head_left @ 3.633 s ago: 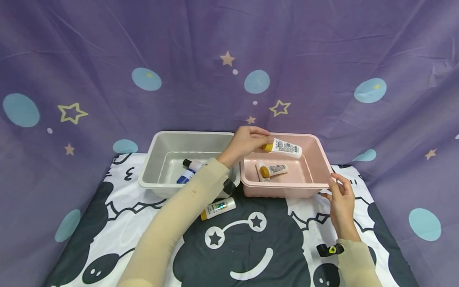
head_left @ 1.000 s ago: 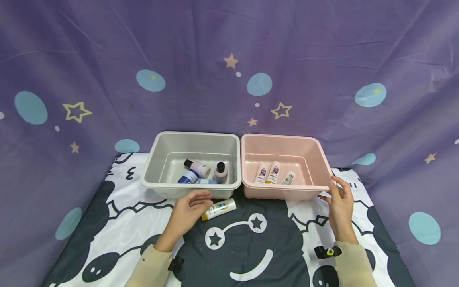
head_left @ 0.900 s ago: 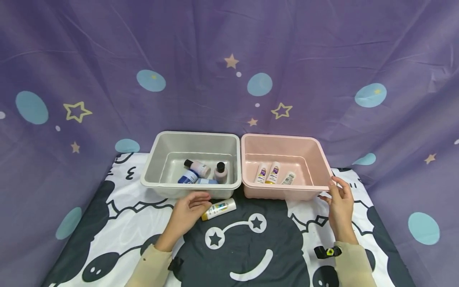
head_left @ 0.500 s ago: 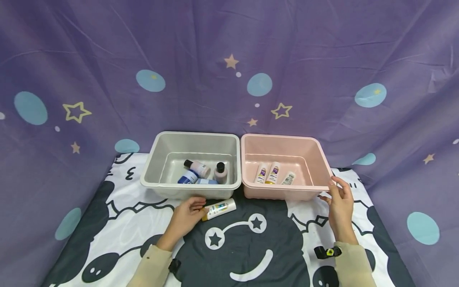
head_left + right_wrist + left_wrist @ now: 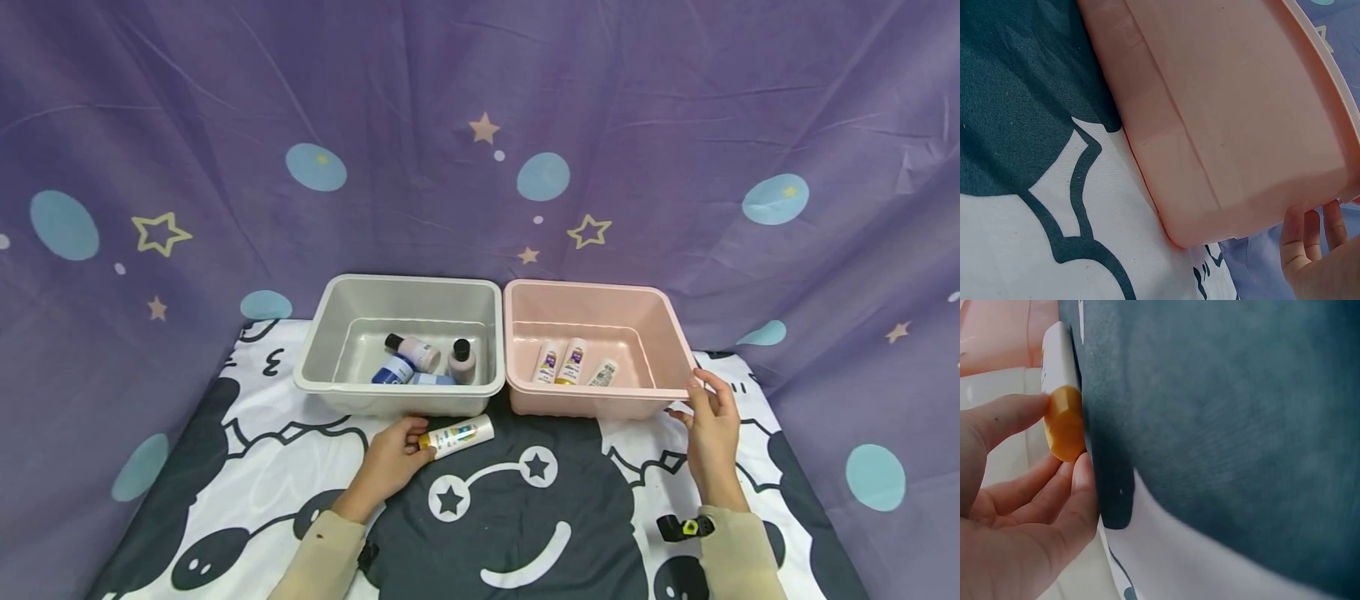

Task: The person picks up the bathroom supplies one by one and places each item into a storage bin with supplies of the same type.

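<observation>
Cloth in black and white [image 5: 247, 467] covers the table across the lower half of the head view, and a slack fold in it could drag at whatever slides over it. Two bins stand side by side at centre frame: the grey bin [image 5: 322, 333] left of centre with small bottles [image 5: 420, 360] inside, the pink bin [image 5: 675, 333] right of centre with three tubes [image 5: 572, 363] lying on its floor. The right hand [image 5: 711, 433] grips the pink bin's near right corner, thumb on the rim and fingers curled under it in the right wrist view; a pull there could tip the bin or shove it against its neighbour. The yellow-capped tube [image 5: 459, 435] lies on the cloth just in front of the two bins, below centre frame. The left hand [image 5: 390, 462] has its grip half closed on the cap end only [image 5: 1063, 422], thumb and fingertips pinching the round cap. That hold looks shallow to me: the smooth cap may slip or twist out, and the body may swing down, strike a bin wall, or drop into the wrong bin
</observation>
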Tool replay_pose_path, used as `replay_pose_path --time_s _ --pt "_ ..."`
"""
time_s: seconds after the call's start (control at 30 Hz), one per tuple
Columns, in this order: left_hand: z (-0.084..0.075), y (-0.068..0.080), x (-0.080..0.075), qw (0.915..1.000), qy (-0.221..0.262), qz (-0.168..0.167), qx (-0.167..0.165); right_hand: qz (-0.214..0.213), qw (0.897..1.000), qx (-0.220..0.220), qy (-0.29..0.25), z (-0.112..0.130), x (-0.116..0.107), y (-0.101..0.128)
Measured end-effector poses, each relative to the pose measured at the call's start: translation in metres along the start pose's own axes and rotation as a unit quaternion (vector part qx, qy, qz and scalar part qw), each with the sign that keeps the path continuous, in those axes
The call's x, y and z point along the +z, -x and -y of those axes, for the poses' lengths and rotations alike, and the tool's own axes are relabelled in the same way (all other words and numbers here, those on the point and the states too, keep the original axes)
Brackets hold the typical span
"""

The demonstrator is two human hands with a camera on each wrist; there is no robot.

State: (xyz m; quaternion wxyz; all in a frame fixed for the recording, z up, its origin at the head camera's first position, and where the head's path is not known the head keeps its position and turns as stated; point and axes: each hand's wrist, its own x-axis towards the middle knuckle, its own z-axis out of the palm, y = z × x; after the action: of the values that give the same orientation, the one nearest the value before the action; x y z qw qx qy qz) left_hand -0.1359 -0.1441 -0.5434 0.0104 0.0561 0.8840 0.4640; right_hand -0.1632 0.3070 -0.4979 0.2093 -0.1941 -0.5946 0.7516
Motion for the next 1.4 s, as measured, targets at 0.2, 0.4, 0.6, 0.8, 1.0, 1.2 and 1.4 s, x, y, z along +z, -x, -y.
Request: replay_pose_path --time_s 0.2,0.4,0.6,0.8,1.0,1.2,1.4 --pt "-0.004 0.003 -0.001 0.9967 -0.074 0.004 0.033 -0.001 1.000 -0.002 -0.001 0.000 0.000 -0.001" --pt "-0.007 0.004 -0.001 0.9969 -0.073 0.006 0.030 0.003 1.000 -0.005 -0.009 0.000 0.000 -0.001" --pt "-0.008 0.006 -0.001 0.9996 -0.019 0.017 0.008 0.008 1.000 -0.014 -0.001 0.000 -0.001 -0.001" --pt "-0.009 0.007 -0.003 0.9983 0.044 0.026 -0.029 0.003 1.000 -0.005 0.000 0.000 0.000 -0.002" --pt "-0.012 0.006 -0.007 0.9907 0.121 0.033 -0.054 -0.001 1.000 -0.005 0.004 -0.001 0.000 -0.002" --pt "-0.021 0.008 -0.008 0.9743 0.202 0.064 -0.077 -0.001 1.000 -0.004 0.005 -0.001 0.000 -0.002" --pt "-0.039 0.012 -0.011 0.9500 0.284 0.103 -0.080 0.000 1.000 -0.003 0.003 -0.002 -0.001 -0.002"
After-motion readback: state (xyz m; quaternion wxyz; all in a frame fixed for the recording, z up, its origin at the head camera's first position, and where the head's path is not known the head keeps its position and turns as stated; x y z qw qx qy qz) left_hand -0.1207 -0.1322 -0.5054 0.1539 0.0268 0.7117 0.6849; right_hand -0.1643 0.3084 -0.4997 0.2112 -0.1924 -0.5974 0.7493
